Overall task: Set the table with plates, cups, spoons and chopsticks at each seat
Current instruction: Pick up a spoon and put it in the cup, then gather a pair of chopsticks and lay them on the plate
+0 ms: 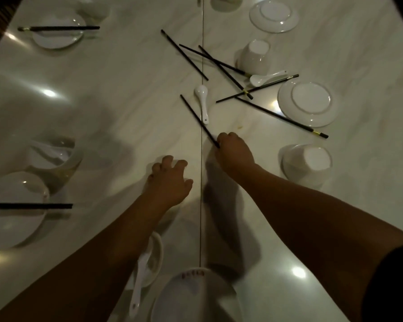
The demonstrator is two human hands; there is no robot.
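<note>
My right hand (234, 151) is closed on the near end of a black chopstick (196, 117) that slants up and left across the white table (130, 94). A white spoon (203, 101) lies just beside that chopstick. My left hand (170, 180) hovers over the table with fingers spread and nothing in it. Several loose black chopsticks (221, 66) lie crossed in the middle. At the near edge a plate (196, 296) sits beside a small bowl (155, 256) with a spoon (139, 282) in it.
On the right are two upside-down plates (308, 104) (273, 16), two upturned cups (306, 165) (255, 56) and a spoon (265, 78). The left side has plates (57, 31) (14, 219) with chopsticks laid across them and a cup (54, 156) holding a spoon.
</note>
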